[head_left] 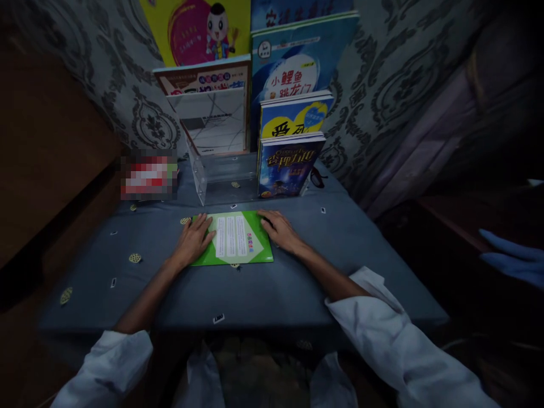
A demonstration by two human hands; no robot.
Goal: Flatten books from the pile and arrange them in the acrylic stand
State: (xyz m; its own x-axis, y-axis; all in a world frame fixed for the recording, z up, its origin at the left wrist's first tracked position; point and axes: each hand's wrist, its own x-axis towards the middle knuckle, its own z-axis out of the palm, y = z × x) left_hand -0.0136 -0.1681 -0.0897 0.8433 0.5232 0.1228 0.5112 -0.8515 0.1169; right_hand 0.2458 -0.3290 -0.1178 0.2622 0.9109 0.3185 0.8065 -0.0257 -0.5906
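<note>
A green book [230, 243] with white text panels lies flat on the cloth-covered table, its printing turned sideways to me. My left hand [193, 241] rests on its left side, fingers stretched out and the thumb apart. At the upper right corner, my right hand [281, 229] touches the book with its fingers extended; part of its thumb side is hard to see. Just beyond stands a clear acrylic book rack [199, 175]. In its right column, a dark blue book [289, 167] stands at the front, with a yellow-and-blue book [293, 116] behind it.
A grey paper-covered booklet [216, 122] leans in the rack's left column, with taller books behind. A blurred-out red item [148, 175] lies at the table's left rear. Dark glasses [317, 178] sit right of the rack. Patterned wallpaper [365, 62] rises behind the grey-blue tablecloth [170, 300].
</note>
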